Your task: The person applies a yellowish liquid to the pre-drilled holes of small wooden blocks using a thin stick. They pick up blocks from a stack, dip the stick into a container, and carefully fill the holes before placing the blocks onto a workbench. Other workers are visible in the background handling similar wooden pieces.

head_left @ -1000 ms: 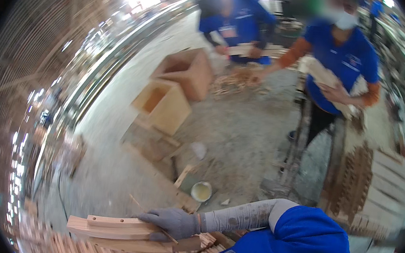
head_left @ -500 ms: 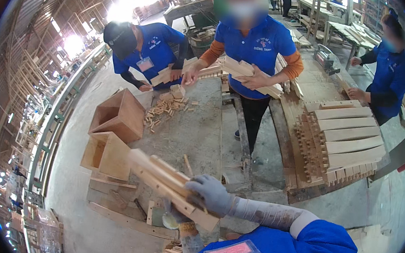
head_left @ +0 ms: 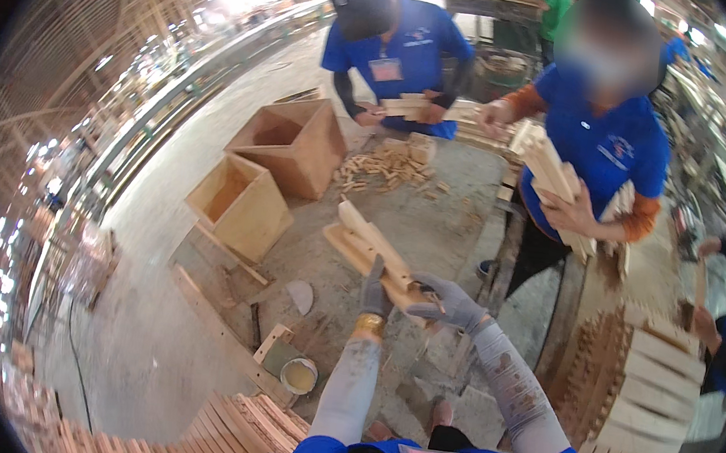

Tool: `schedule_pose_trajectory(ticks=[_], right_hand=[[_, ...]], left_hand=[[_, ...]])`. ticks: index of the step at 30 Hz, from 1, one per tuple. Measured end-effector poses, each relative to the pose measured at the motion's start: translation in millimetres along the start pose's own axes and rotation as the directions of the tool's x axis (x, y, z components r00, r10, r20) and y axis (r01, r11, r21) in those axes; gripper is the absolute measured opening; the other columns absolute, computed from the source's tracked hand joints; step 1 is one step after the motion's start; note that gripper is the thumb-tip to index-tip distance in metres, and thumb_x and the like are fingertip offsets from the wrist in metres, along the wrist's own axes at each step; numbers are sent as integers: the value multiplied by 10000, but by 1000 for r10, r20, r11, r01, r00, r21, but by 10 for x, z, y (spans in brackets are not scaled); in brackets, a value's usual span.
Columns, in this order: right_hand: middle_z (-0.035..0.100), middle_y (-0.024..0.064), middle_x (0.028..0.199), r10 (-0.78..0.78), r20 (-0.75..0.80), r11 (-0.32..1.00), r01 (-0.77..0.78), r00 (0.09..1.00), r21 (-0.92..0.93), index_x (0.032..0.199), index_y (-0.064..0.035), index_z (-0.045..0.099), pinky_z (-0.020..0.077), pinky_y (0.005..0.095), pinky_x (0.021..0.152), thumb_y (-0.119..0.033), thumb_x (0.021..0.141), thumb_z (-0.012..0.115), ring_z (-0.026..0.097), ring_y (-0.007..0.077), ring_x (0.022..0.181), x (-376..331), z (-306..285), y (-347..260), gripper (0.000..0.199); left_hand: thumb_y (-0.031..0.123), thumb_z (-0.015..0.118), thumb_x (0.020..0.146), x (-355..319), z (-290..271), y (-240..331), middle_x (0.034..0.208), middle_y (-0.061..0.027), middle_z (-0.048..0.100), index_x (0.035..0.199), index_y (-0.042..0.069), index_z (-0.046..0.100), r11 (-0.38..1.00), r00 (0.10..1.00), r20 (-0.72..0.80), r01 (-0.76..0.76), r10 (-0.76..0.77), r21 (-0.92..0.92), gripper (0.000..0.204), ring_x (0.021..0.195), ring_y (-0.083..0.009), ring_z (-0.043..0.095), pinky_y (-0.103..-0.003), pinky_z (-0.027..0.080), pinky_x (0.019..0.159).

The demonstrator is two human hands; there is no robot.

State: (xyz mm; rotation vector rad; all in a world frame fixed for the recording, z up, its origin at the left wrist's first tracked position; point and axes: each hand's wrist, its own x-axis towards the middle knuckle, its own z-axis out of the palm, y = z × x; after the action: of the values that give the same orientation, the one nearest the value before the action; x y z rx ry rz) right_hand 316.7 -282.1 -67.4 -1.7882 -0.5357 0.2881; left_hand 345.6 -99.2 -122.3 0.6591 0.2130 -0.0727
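Both my hands wear grey gloves and hold a few pale wooden pieces [head_left: 370, 246] over the middle of the grey worktable [head_left: 331, 285]. The pieces lie side by side, tilted, and at least one has round holes. My left hand [head_left: 376, 293] grips them from the near left side. My right hand [head_left: 453, 305] is closed round their near right end, with a small dark thing at its fingers that I cannot make out. Left of my forearm is a round tub of pale yellowish stuff [head_left: 299, 376], next to a small wooden block [head_left: 273, 344].
Two open wooden boxes, one reddish [head_left: 322, 157] and one pale [head_left: 263, 221], stand at the table's left. Wooden dowels [head_left: 386, 168] lie heaped beyond. Slats [head_left: 221, 431] are stacked lower left, curved pieces [head_left: 653, 385] at right. Co-workers across the table hold wooden pieces.
My view has swung, so the scene sits further right and more of my arms shows. The wooden pieces have turned in my hands, and my left hand now shows clearly on their near side.
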Motion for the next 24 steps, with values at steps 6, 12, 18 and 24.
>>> schedule_pose_trajectory(ticks=[6,12,18,24], right_hand=[[573,138,1158,58,43,883,-31,997,-469,1223,-128,515,445,367,901,-241,732,712,541,319,1073,706,-52,252,541],[573,124,1201,-323,-111,625,124,940,-771,1199,-116,550,400,429,933,-135,754,600,561,287,1061,570,-238,846,448],[618,155,1081,-442,-252,768,218,861,-602,1090,-44,605,457,388,843,-76,793,584,588,294,1002,545,-138,490,299],[622,160,949,38,-180,974,-77,983,-213,999,1,608,483,323,707,-11,782,614,610,265,871,-71,213,232,217]], left_hand=[[369,556,871,584,-135,93,1257,-185,471,1304,-28,395,792,942,-216,-78,257,605,609,1136,-289,483,-357,425,941],[217,638,789,-769,386,443,1248,-245,492,1268,-57,439,-53,722,205,-228,661,972,587,1144,-365,487,-402,369,987],[146,644,755,-2422,-1040,1563,1199,-230,530,1244,-61,454,95,327,-196,299,925,949,564,1120,-353,511,-375,409,949],[137,658,720,-2802,-2139,1231,1034,-182,602,1081,0,582,282,323,-340,213,883,935,394,988,-317,570,-391,448,860]])
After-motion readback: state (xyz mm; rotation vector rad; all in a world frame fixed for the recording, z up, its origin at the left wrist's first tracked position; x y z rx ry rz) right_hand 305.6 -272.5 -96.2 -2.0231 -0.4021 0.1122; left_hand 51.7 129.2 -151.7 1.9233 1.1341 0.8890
